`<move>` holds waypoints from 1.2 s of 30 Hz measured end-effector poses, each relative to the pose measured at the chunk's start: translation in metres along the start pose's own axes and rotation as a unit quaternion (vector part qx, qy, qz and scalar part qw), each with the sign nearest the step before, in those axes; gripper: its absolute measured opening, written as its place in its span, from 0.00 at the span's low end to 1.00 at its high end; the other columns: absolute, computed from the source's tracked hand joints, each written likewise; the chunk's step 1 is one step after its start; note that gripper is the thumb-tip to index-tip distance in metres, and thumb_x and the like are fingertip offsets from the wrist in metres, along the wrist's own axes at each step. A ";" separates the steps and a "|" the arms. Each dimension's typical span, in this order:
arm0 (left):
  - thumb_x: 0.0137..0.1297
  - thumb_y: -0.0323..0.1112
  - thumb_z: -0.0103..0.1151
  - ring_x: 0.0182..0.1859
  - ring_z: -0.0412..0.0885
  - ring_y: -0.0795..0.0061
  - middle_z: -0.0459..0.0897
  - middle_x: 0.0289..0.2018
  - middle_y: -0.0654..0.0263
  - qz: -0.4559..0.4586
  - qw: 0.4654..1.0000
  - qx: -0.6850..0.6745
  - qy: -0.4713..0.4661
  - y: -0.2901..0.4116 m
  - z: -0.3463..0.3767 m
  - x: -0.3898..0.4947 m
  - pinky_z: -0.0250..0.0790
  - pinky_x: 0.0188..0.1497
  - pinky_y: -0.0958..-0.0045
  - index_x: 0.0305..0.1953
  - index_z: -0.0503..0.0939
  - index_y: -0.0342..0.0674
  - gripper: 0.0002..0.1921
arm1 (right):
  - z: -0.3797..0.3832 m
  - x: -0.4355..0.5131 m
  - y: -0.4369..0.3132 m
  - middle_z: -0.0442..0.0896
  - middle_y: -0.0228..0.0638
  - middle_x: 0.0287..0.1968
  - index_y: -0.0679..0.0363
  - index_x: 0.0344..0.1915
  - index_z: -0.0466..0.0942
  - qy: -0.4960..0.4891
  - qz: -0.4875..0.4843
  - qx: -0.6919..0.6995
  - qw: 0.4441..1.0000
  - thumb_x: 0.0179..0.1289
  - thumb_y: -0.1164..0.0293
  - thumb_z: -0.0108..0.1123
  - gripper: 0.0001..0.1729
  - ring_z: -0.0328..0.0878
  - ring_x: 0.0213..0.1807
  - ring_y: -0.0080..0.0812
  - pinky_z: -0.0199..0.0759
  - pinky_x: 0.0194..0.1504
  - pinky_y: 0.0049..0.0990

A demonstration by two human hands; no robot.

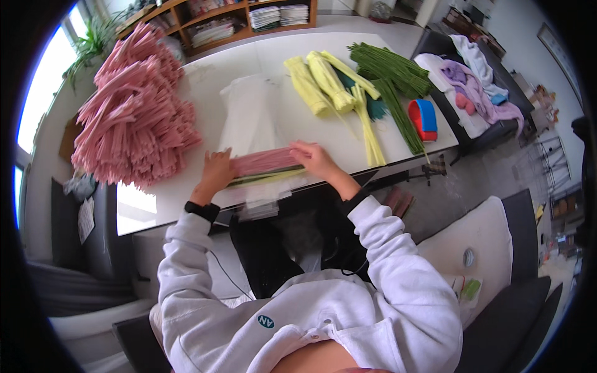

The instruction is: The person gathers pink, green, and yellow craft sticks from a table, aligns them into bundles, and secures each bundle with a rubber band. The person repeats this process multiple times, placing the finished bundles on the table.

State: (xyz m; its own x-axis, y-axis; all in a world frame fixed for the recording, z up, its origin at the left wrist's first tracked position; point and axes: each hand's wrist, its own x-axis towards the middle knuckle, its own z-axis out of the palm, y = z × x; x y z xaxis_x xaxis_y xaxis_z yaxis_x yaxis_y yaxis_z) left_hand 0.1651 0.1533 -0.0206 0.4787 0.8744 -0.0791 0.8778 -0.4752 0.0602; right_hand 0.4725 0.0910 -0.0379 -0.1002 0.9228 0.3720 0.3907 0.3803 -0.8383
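Note:
A flat bundle of pink chenille stems point(268, 161) lies crosswise near the front edge of the white table point(205, 126). My left hand point(218, 169) grips its left end, thumb raised. At the other end, the fingers of my right hand point(313, 158) close around the stems. Along the near side of the pink bundle run a few green and yellow stems point(266, 177). Beneath and beyond it spreads a clear plastic bag point(249, 116), and more plastic sleeves point(259, 207) hang over the table edge. Some blur hides how the stems lie.
A tall heap of pink chenille stems point(135, 112) covers the table's left side. To the right are yellow bundles point(326, 81), green bundles point(392, 70) and a red-and-blue ring-shaped object point(423, 120). A dark chair point(508, 107) bearing plush fabric stands beyond the right edge.

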 end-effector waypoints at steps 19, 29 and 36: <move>0.61 0.35 0.59 0.34 0.78 0.75 0.78 0.41 0.59 -0.224 0.697 -0.675 0.090 0.088 0.016 -0.053 0.74 0.32 0.77 0.55 0.67 0.32 0.24 | -0.210 0.069 0.124 0.83 0.45 0.39 0.61 0.33 0.82 0.088 0.291 -0.520 0.798 0.56 0.72 0.54 0.09 0.80 0.43 0.46 0.75 0.42 0.39; 0.62 0.32 0.57 0.42 0.75 0.79 0.78 0.44 0.67 -0.159 0.731 -0.628 0.214 0.116 0.004 -0.086 0.73 0.32 0.77 0.47 0.75 0.35 0.13 | -0.226 0.035 0.046 0.82 0.48 0.42 0.60 0.37 0.82 0.013 0.328 -0.573 0.751 0.60 0.72 0.45 0.15 0.79 0.47 0.45 0.74 0.45 0.40; 0.64 0.36 0.55 0.35 0.77 0.82 0.79 0.32 0.69 -0.052 0.742 -0.668 -0.009 0.181 -0.006 -0.087 0.70 0.31 0.80 0.43 0.78 0.35 0.11 | -0.228 -0.053 0.026 0.81 0.52 0.37 0.66 0.33 0.80 -0.044 0.272 -0.549 0.789 0.57 0.73 0.51 0.10 0.79 0.42 0.52 0.72 0.44 0.45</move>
State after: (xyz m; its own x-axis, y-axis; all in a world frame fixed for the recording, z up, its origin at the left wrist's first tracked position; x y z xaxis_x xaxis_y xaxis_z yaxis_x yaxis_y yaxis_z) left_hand 0.2822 -0.0085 0.0031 0.4199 0.8925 -0.1646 0.1161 0.1271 0.9851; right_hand 0.6968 0.0384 0.0112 0.3105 0.9506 0.0070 0.9506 -0.3105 0.0036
